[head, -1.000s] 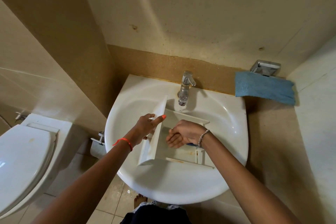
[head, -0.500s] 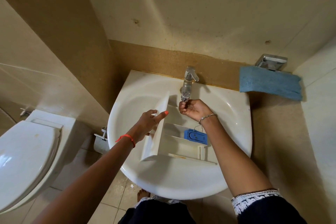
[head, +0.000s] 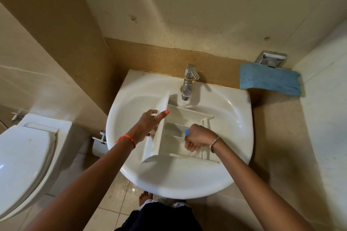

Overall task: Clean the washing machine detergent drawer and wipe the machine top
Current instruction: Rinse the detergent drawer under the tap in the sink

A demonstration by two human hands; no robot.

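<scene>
Drawer (head: 175, 127) lies in the sink, but take the room by size first. A toilet (head: 24, 155), lid down, fills the left edge, well apart from the work.

The sink (head: 169, 184) is the white basin in the middle. The drawer lies across its bowl with a back corner under the tap, so I judge that rinse water and loosened residue drain away here instead of reaching the floor.

The drawer is white. Its front panel stands on edge to the left and its compartments face upward, which leaves the dividers reachable from above. Brownish staining shows along its near rail, so the cleaning looks unfinished.

A blue cloth (head: 268, 80) hangs from a chrome holder (head: 271, 58) on the right, near the sink and untouched. It is probably being kept for the machine top, which is not in view.

The tap (head: 187, 82) stands at the back rim with its spout over the drawer's far corner. A thin stream seems to run from it, though I cannot be sure.

The left hand (head: 148, 124) grips the front panel, with fingers curled on the outer face and the thumb stretched across the top edge. This looks meant to steady the drawer.

The right hand (head: 197, 138) is down among the right-hand compartments, fingers curled tight round a blue piece (head: 187, 132) of which only a corner shows. I cannot tell whether it is lifting that piece out or scrubbing with it.
</scene>
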